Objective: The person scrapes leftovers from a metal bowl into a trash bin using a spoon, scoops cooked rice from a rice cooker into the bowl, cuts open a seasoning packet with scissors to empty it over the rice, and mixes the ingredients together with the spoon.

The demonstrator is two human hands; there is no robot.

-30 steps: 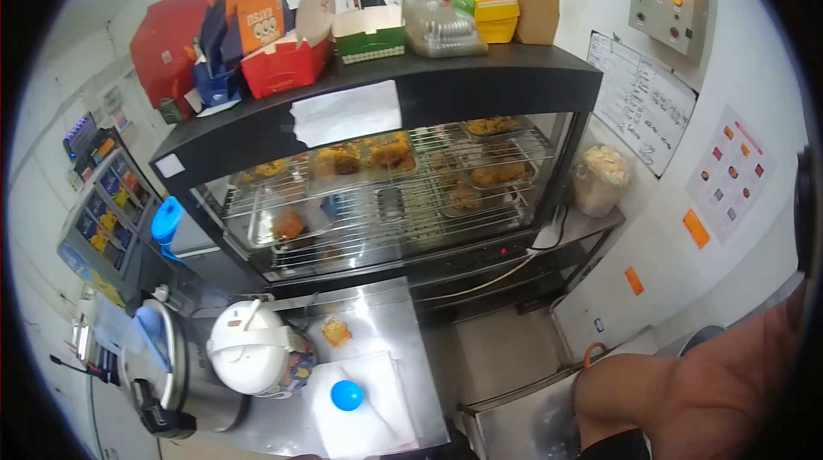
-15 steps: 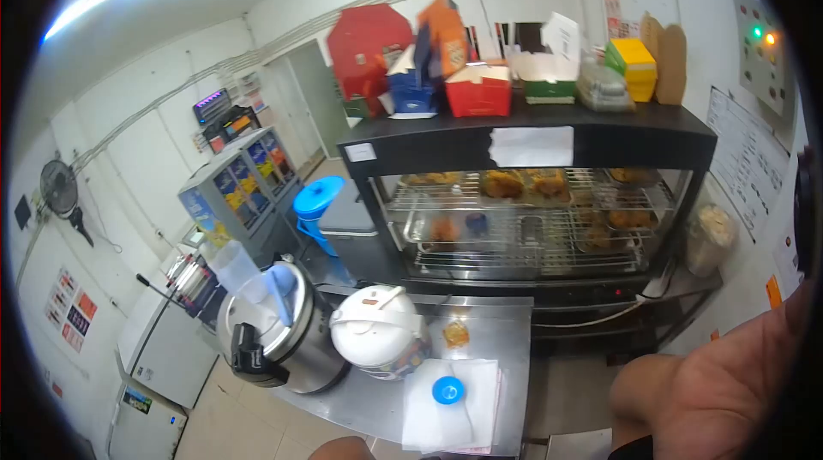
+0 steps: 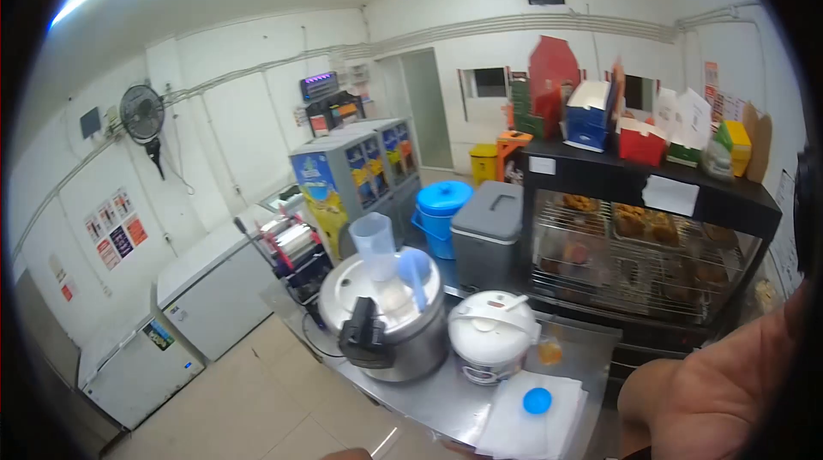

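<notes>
1. The small, round blue plastic-looking cup [image 3: 537, 401] lies on white paper sheets [image 3: 507, 430] on the steel counter [image 3: 441, 408], near right. Probably light, stiff, smooth; pinch its rim.
2. Right hand [image 3: 716, 396] nearest, apart; left hand [image 3: 347, 454] perhaps a sliver. Neither's fingers show: opening, hold untellable.
3. The view has swung left; the cup remains on the paper.

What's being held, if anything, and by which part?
Cannot tell: the right hand has its fingers mostly out of view; no held thing shows anywhere.
</notes>
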